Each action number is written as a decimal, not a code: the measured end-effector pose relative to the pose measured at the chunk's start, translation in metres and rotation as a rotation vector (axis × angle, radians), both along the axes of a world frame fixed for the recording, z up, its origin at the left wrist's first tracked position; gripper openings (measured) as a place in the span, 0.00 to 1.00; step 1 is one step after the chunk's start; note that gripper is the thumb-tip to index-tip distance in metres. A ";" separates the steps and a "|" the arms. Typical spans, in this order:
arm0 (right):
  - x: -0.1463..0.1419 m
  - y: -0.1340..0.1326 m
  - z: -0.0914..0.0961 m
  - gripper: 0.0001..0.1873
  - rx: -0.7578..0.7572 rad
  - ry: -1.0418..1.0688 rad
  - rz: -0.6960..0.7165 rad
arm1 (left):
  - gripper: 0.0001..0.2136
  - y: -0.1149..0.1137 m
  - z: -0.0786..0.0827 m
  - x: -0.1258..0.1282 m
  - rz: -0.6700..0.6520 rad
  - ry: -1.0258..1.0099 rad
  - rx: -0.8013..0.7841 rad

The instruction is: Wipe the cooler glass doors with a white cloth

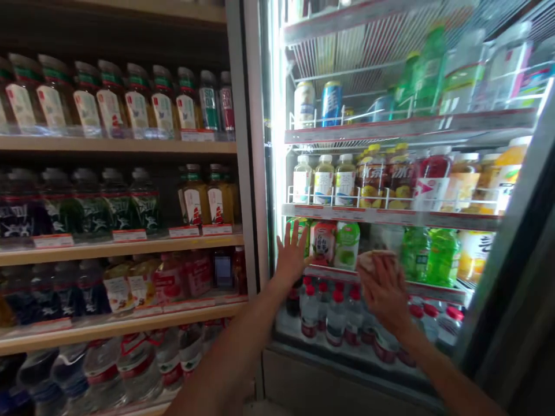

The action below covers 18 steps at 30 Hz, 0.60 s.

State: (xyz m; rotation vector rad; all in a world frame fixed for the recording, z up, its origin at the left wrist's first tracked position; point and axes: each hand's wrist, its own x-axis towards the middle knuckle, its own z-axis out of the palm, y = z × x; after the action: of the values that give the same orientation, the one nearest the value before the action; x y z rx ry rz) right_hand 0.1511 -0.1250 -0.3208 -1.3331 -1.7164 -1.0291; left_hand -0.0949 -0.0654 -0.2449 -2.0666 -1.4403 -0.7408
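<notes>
My left hand [292, 254] is raised with its fingers spread and holds nothing. It is in front of the refrigerated cooler's middle shelf, next to a pink-labelled bottle [323, 242] and a green-capped bottle [347, 245]. My right hand [381, 289] is raised further right, its fingers against a pale tan rounded item [373, 260], which may be bread. I cannot tell whether that hand grips it. Below both hands stand several red-capped water bottles [336, 318]. The glass door [481, 173] of the cooler lies in front of the shelves, and I cannot tell whether it is open.
The cooler's metal door frame [249, 144] runs upright between my left hand and wooden shelves [121, 248] of bottled drinks on the left. Wire-railed cooler shelves [390, 216] hold bottles above my hands, and green bottles [427, 257] stand right of them.
</notes>
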 end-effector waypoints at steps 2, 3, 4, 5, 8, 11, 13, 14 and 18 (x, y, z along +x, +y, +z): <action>0.004 -0.004 -0.006 0.20 -0.046 -0.011 0.013 | 0.38 0.000 0.000 -0.001 -0.005 -0.011 -0.003; 0.015 -0.006 -0.006 0.19 -0.023 0.035 -0.023 | 0.36 0.001 -0.001 -0.001 -0.008 -0.017 0.003; 0.031 -0.008 -0.006 0.20 0.020 0.115 -0.087 | 0.36 0.002 -0.002 -0.001 -0.013 -0.023 0.012; 0.048 -0.011 -0.004 0.20 0.083 0.219 -0.164 | 0.35 0.003 -0.002 -0.001 -0.021 -0.027 0.021; 0.080 -0.015 0.004 0.24 0.276 0.464 -0.308 | 0.35 0.009 -0.005 -0.001 -0.041 -0.042 0.045; 0.056 -0.009 0.006 0.24 0.266 0.375 -0.231 | 0.34 0.011 -0.005 0.001 -0.056 -0.058 0.052; 0.024 -0.004 0.002 0.23 0.125 0.195 -0.127 | 0.35 0.009 -0.004 0.002 -0.055 -0.069 0.038; 0.012 -0.003 0.001 0.23 0.057 0.113 -0.079 | 0.35 0.008 -0.003 0.002 -0.051 -0.071 0.024; 0.021 -0.012 0.007 0.23 0.071 0.077 -0.077 | 0.38 -0.001 -0.001 0.005 -0.024 -0.064 -0.024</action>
State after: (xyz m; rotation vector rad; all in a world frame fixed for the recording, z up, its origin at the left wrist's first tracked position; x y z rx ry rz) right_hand 0.1725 -0.1367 -0.3137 -1.3851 -1.5686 -1.0585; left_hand -0.0898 -0.0663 -0.2457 -2.0991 -1.4679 -0.8103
